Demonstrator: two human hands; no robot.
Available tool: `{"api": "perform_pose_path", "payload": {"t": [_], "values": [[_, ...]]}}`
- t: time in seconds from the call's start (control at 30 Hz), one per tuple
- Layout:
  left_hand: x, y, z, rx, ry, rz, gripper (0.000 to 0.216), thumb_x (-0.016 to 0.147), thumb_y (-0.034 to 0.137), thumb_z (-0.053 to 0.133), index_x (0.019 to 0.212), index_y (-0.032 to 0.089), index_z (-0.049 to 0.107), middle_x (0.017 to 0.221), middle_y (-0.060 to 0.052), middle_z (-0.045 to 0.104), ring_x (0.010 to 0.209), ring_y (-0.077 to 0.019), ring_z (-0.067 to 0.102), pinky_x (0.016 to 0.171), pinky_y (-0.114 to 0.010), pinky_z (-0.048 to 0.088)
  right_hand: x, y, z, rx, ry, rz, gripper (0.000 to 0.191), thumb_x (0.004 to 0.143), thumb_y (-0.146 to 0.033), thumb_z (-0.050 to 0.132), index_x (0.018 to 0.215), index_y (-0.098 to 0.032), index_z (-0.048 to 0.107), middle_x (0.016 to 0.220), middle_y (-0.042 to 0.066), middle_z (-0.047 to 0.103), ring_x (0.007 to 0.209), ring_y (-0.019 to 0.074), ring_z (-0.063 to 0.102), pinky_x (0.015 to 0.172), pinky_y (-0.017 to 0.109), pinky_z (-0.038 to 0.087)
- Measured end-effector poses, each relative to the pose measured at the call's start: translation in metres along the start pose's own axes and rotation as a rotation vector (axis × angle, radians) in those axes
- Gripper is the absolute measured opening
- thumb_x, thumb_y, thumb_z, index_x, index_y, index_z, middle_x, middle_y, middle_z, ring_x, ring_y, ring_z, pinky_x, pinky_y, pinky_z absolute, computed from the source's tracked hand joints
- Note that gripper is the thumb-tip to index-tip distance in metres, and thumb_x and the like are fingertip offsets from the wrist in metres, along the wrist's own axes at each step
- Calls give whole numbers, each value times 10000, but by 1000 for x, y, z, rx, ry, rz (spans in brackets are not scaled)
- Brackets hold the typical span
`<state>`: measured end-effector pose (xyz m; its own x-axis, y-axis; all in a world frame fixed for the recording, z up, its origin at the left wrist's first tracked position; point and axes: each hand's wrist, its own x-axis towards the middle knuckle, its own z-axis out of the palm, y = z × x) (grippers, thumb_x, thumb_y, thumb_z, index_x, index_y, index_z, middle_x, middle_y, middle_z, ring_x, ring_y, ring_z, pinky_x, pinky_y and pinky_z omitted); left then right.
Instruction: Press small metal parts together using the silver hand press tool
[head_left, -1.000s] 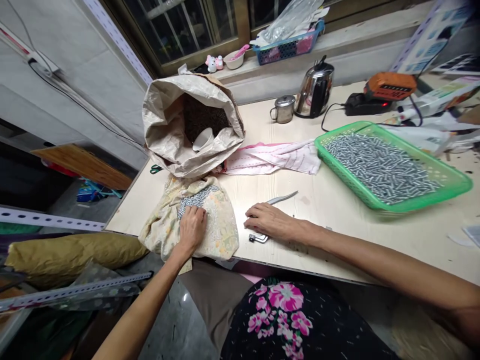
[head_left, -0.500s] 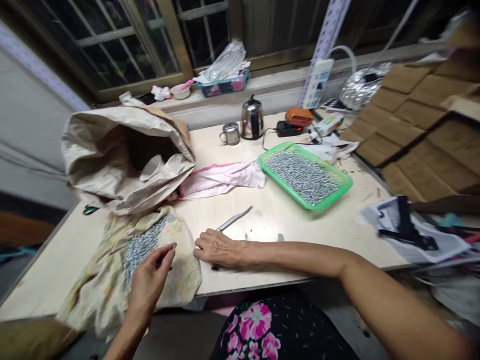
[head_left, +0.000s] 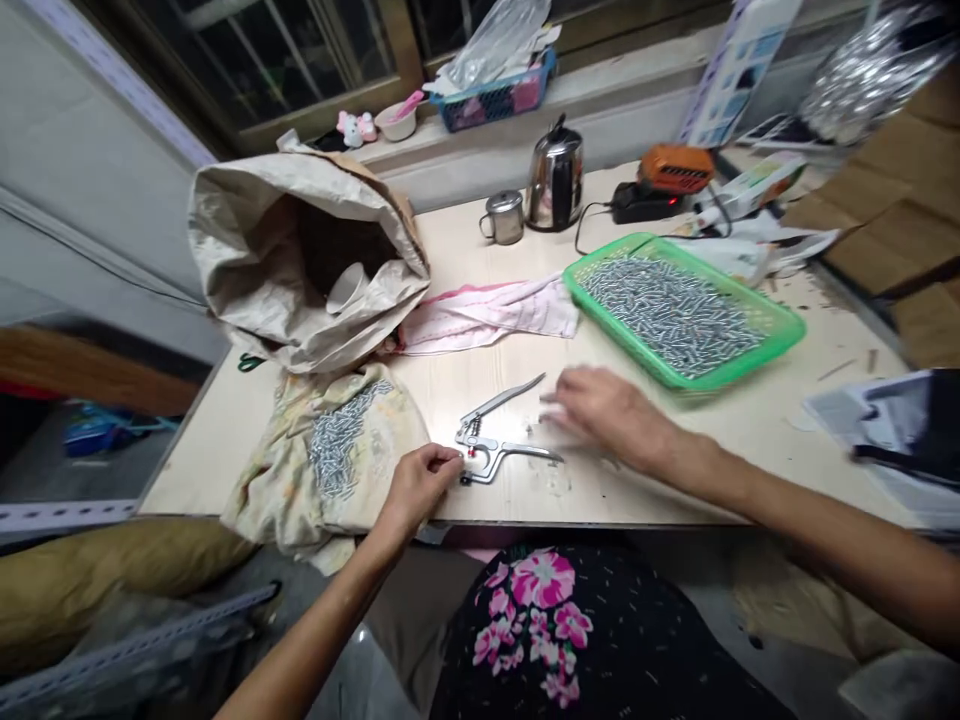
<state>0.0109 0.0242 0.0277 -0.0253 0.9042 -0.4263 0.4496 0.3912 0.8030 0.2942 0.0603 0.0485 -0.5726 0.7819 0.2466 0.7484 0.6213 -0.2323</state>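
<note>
Bright light floods the pale tabletop (head_left: 465, 375), I'm seeing glare beside the pliers (head_left: 495, 452), and the kettle (head_left: 553, 180) glints! The window (head_left: 300, 60) is dark, the right hand (head_left: 609, 412) motion-blurred, the outer edges stretched and soft.

The left hand (head_left: 424, 485) is held with its fingertips pinched beside the jaw end of the metal pliers (head_left: 498, 455), which are laid on the bench (head_left: 195, 450) with handles spread. The right hand (head_left: 619, 415) is blurred and held over the bench to the right of the pliers; whether anything is gripped cannot be told. Small metal pins (head_left: 341, 440) are heaped on a patterned cloth (head_left: 401, 425) at the left. More metal pieces (head_left: 667, 310) are held in a green basket (head_left: 776, 330). Behind, a white cup (head_left: 346, 288) is seated in a sack (head_left: 240, 220), and a lidded mug (head_left: 505, 218) is placed beside a kettle (head_left: 555, 180).
</note>
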Motion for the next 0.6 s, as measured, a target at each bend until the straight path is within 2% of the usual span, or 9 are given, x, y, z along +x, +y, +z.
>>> {"api": "perform_pose_path", "payload": {"t": [0.07, 0.13, 0.2, 0.33, 0.6], "values": [[4, -2, 2, 8, -11, -58, 345, 619, 441, 688, 732, 117, 653, 590, 0, 589, 510, -95, 467, 462, -203, 329, -11, -20, 35, 98, -137, -62, 163, 935, -313, 587, 934, -157, 635, 917, 81, 572, 797, 197, 522, 705, 327, 387], [7, -2, 1, 30, -46, -103, 329, 611, 427, 699, 696, 114, 646, 570, 8, 571, 488, -79, 435, 451, -201, 300, -17, -32, 61, 99, -177, -42, 119, 927, -272, 598, 927, -154, 610, 921, 70, 571, 780, 187, 521, 687, 313, 375], [11, -3, -1, 40, -97, -149, 319, 617, 421, 706, 673, 113, 641, 516, 31, 524, 449, -66, 390, 433, -204, 272, -18, -34, 76, 70, -171, -24, 90, 946, -196, 542, 878, -155, 583, 889, 58, 566, 757, 180, 513, 671, 308, 358], [19, -2, -2, 4, -157, -242, 319, 635, 422, 734, 665, 124, 624, 430, 75, 427, 387, -57, 334, 400, -210, 235, -15, -28, 84, 56, -143, -60, 191, 955, -105, 429, 808, -172, 530, 836, 45, 557, 720, 172, 485, 652, 314, 334], [26, 2, 1, 96, -220, -354, 244, 710, 338, 722, 656, 150, 576, 353, 83, 423, 308, -61, 335, 354, -204, 234, -18, -30, 85, 57, -82, -71, 217, 945, -65, 379, 814, -180, 506, 827, 46, 549, 682, 163, 442, 632, 310, 311]]}}
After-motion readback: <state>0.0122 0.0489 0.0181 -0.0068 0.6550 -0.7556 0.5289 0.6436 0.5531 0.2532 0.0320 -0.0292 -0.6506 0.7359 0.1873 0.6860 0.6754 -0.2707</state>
